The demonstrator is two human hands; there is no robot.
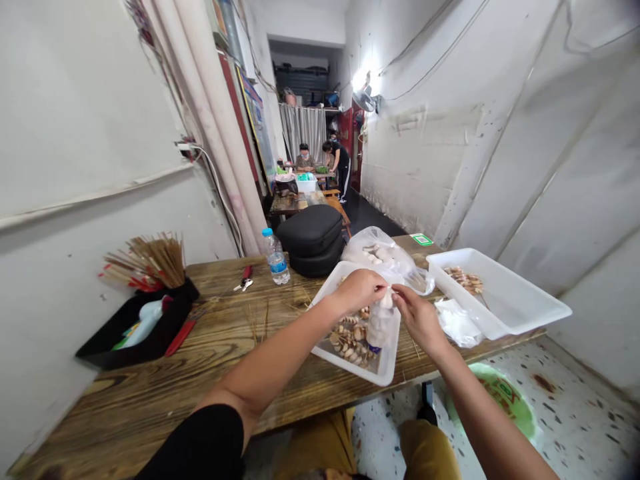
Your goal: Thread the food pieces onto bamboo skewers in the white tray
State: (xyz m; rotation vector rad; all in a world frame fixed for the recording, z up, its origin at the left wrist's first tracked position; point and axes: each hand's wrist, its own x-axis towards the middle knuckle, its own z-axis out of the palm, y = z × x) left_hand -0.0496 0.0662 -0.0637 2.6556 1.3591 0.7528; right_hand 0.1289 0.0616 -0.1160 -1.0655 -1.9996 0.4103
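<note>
Right of the frame's center, the left hand (363, 289) and right hand (419, 318) pinched the top of a clear plastic bag (381, 327) between their fingertips. The bag was above a white tray (386, 375) with skewers (350, 345) in it. Another tray (533, 308) stood at the frame's right, a bottle (276, 257) left of center.

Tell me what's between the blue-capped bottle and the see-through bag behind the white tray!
A rounded black case sits between the bottle and the see-through bag on the table, as the head view shows.
</note>
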